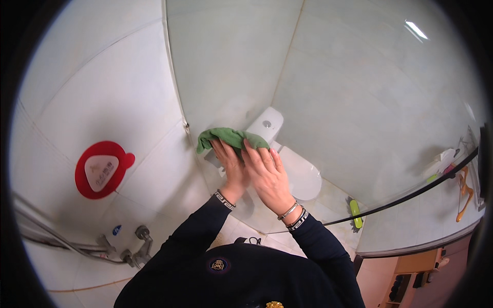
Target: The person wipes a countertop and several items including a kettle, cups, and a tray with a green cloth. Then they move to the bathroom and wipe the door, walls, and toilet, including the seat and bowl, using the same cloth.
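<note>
Both hands are raised in front of me with a green cloth, which lies bunched along their fingertips, in front of a glass panel. My left hand has its fingers stretched up onto the cloth's middle, holding it. Beside it, touching, my right hand grips the cloth's right end, fingers long and close together. Some fingertips are hidden by the cloth. Past the hands stands a white toilet, partly covered by my right hand.
To the left, a red-rimmed sign sits on the white tiled wall above a metal shower tap. A dark curved rail crosses on the right. Near it are a green brush on the floor and an orange hanger.
</note>
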`<state>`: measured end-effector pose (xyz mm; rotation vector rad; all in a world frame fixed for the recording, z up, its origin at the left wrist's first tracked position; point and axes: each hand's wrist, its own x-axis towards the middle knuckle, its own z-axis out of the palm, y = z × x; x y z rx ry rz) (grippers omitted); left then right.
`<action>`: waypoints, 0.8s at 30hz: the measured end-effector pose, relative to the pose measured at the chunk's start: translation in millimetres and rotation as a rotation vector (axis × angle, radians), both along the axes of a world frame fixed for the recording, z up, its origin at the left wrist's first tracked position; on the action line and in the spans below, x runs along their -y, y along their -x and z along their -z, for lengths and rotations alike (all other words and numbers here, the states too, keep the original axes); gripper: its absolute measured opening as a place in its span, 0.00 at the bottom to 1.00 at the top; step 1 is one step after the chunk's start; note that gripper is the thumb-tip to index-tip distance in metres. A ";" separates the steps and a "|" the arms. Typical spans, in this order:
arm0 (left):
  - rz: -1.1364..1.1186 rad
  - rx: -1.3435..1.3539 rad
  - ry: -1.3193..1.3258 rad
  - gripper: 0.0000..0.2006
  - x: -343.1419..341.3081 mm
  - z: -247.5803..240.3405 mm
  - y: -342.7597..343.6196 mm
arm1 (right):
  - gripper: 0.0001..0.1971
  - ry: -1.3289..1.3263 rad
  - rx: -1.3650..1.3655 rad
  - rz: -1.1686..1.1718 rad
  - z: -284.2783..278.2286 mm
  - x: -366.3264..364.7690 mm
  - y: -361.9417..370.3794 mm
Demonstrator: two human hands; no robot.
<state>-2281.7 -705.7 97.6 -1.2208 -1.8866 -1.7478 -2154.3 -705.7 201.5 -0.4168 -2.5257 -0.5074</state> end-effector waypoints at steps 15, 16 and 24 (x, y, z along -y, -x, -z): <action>0.247 0.198 0.104 0.52 10.2 39.8 -194.3 | 0.20 0.005 0.077 0.065 38.4 -10.2 -184.5; 0.244 0.170 0.114 0.53 12.2 43.8 -207.5 | 0.19 -0.036 0.090 0.085 39.7 -10.7 -194.8; 0.512 0.239 0.081 0.47 34.1 49.8 -245.6 | 0.20 -0.067 0.083 0.081 39.5 -7.8 -225.6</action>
